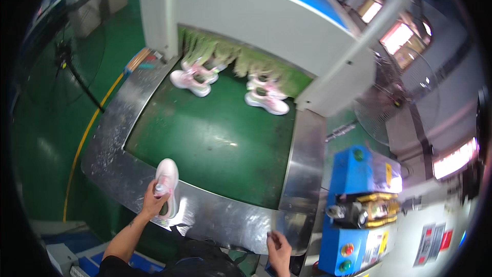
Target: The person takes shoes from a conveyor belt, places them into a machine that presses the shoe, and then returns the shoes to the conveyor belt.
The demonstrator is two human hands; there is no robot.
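Note:
My left hand (154, 200) grips a pale pink sneaker (168, 173) with a white sole, toe pointing away from me. The shoe is over the near steel ledge (215, 207) of a conveyor machine. A small silvery round thing (158, 187) shows by my left fingers; what it is cannot be made out. At the ledge's near right edge is my right hand (279, 250), its fingers curled and blurred. Whether it holds something small is unclear. On the green conveyor belt (207, 134), pink sneakers (191, 83) sit at the far left and more sneakers (267, 102) at the far right.
A fringed curtain (246, 59) hangs at the mouth of the machine housing (250, 19), touching the rear shoes. A blue control box (342, 234) with push buttons stands at right. Fans (396, 96) stand on both sides. Small items (146, 65) lie on the left ledge.

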